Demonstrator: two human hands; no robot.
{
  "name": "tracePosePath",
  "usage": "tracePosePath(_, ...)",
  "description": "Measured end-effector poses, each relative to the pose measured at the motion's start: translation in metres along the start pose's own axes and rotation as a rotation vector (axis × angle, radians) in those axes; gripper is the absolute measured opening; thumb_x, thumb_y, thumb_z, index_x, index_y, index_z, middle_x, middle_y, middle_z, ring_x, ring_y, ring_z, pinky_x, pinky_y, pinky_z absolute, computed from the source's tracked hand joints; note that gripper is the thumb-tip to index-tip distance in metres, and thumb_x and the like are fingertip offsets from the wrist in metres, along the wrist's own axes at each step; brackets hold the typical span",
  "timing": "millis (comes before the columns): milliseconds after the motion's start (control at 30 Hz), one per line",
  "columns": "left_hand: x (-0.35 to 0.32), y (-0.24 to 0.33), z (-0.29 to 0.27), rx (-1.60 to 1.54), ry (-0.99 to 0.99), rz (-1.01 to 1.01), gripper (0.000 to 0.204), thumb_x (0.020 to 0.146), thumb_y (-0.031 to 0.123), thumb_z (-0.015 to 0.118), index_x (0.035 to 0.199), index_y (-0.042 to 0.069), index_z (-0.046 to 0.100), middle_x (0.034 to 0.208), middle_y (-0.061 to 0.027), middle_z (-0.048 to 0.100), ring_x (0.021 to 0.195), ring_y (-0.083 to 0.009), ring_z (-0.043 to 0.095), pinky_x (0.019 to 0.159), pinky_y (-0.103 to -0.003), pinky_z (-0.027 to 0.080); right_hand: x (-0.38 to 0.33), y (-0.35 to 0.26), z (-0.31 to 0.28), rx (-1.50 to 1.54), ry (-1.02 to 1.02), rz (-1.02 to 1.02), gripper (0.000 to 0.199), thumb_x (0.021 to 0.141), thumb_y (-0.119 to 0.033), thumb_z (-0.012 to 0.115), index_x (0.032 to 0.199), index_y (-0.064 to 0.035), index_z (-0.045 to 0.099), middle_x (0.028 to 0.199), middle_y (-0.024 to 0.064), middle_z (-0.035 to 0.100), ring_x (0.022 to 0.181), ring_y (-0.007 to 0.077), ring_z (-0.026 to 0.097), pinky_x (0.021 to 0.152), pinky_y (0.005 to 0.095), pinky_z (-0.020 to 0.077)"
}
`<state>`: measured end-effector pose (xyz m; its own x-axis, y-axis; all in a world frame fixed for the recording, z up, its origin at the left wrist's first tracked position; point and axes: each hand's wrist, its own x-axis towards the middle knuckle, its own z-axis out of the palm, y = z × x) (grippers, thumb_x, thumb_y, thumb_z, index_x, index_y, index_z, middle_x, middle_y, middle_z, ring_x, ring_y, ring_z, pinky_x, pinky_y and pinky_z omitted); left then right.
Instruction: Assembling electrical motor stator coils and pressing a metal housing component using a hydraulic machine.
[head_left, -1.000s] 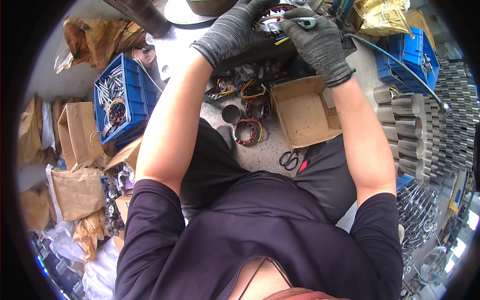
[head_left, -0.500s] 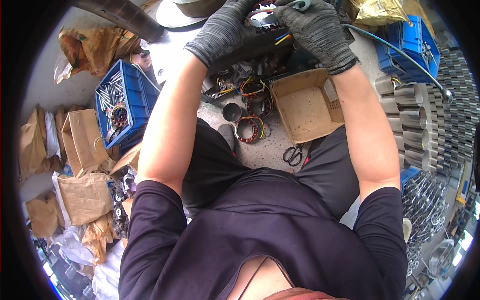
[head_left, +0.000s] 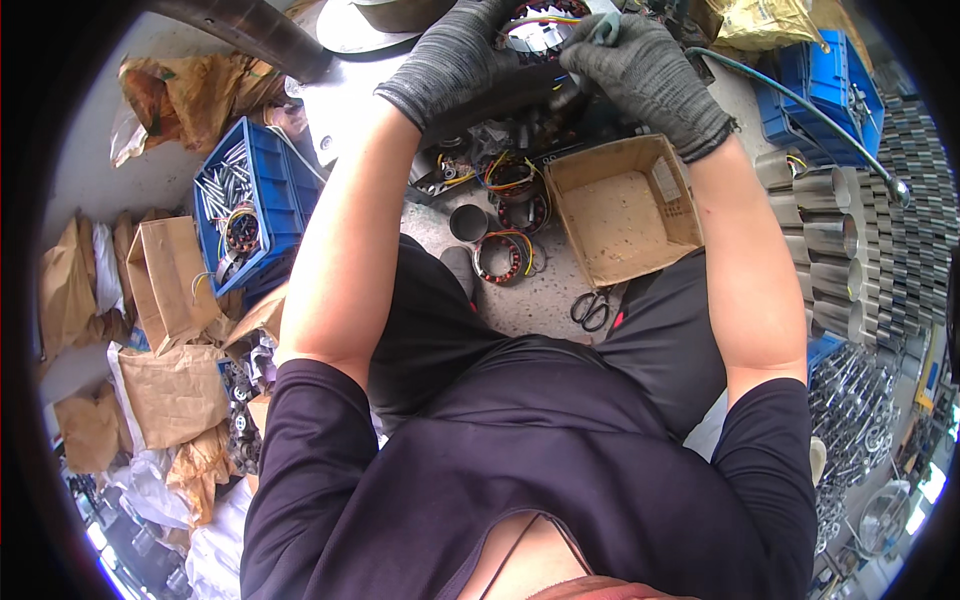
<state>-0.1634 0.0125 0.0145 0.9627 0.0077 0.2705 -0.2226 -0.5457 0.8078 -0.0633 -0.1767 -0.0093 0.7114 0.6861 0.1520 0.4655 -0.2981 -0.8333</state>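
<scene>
A motor stator (head_left: 540, 38), a ring with pale metal teeth and coloured wires, sits at the top edge between my hands. My left hand (head_left: 455, 62), in a grey knit glove, grips its left side; the fingertips are partly cut off by the picture's edge. My right hand (head_left: 650, 80), gloved alike, is closed on a small grey-blue tool (head_left: 607, 29) at the stator's right side. The tool's kind is not clear. Below, more stators lie on the floor, one with red windings (head_left: 499, 258), beside a dark metal cup (head_left: 468, 223).
An open cardboard box (head_left: 625, 215) and black scissors (head_left: 591, 311) lie between my legs. To the left stands a blue crate (head_left: 275, 200) of metal pins, near paper bags (head_left: 165, 280). Metal sleeves (head_left: 825, 230) are stacked at right, below a hose (head_left: 790, 100).
My right hand has turned and drawn slightly down and right, with the small tool now upright in its fingers. More of the stator's toothed ring shows. My left hand has shifted slightly right.
</scene>
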Motion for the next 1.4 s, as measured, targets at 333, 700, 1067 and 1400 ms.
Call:
tracePosePath(333,0.003,-0.018,-0.008,0.420,0.228,0.220,0.063,0.080,0.014,0.084,0.135,0.001,0.056,0.121,-0.0190,0.062,0.112,-0.0309,0.063,0.097,-0.040,0.052,-0.029,-0.040,-0.015,0.145,0.256,-0.084,0.012,0.093,-0.013,0.073,0.098,-0.0020,0.073,0.081,0.0085,0.071,0.075,0.0125,0.066,0.068,0.0304,0.0529)
tracePosePath(700,-0.001,-0.011,0.000,0.175,0.046,0.131,0.076,0.083,0.007,0.081,0.151,0.007,0.047,0.134,-0.0196,0.053,0.125,-0.0321,0.055,0.107,-0.040,0.046,-0.005,-0.020,0.006,0.017,0.253,-0.243,0.017,0.093,-0.017,0.074,0.100,-0.0010,0.073,0.080,0.0085,0.072,0.072,0.0146,0.066,0.066,0.0326,0.0539)
tracePosePath(1067,0.006,-0.021,0.001,0.174,0.025,0.123,0.079,0.081,-0.007,0.072,0.154,0.011,0.046,0.135,-0.0214,0.053,0.127,-0.0341,0.054,0.110,-0.040,0.044,-0.003,-0.016,0.000,-0.085,0.286,-0.210,0.014,0.090,-0.014,0.071,0.097,-0.0019,0.073,0.076,0.0090,0.070,0.071,0.0159,0.067,0.066,0.0342,0.0528)
tracePosePath(1400,0.010,-0.014,0.003,0.200,0.045,0.081,0.078,0.081,-0.004,0.076,0.152,0.010,0.048,0.132,-0.0218,0.054,0.122,-0.0334,0.057,0.108,-0.040,0.045,-0.011,-0.020,-0.006,0.068,0.198,-0.168,0.014,0.091,-0.013,0.072,0.099,-0.0013,0.073,0.076,0.0053,0.068,0.071,0.0128,0.062,0.066,0.0312,0.0512)
